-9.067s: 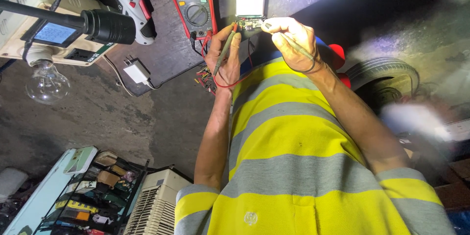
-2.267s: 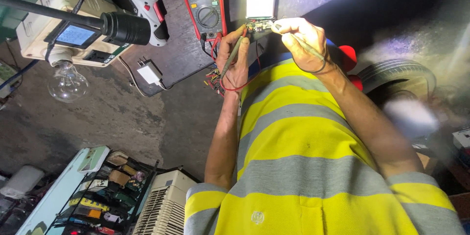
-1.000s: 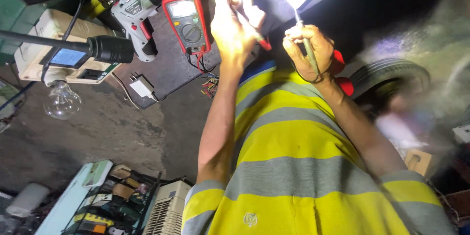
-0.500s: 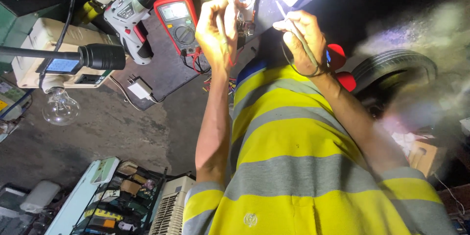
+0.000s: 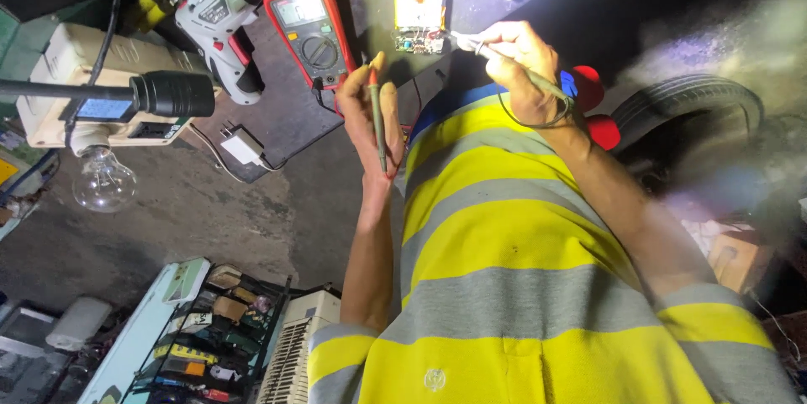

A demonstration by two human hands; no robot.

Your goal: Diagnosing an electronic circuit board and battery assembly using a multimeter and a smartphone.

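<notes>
We saw the meter [image 5: 308, 30] lying left of the circuit board [image 5: 420, 2]. Our left hand [image 5: 370, 114] was closed around a red probe [image 5: 377, 122]; our right hand [image 5: 523, 63] pinched another probe [image 5: 496, 58], tip at the board.

Electronics repair workshop, red multimeter [image 5: 308, 27] on a dark mat [image 5: 282, 122], cordless drill [image 5: 220, 19], bare bulb [image 5: 102, 181], rack of small parts [image 5: 214, 341], circuit board [image 5: 420, 0]
</notes>
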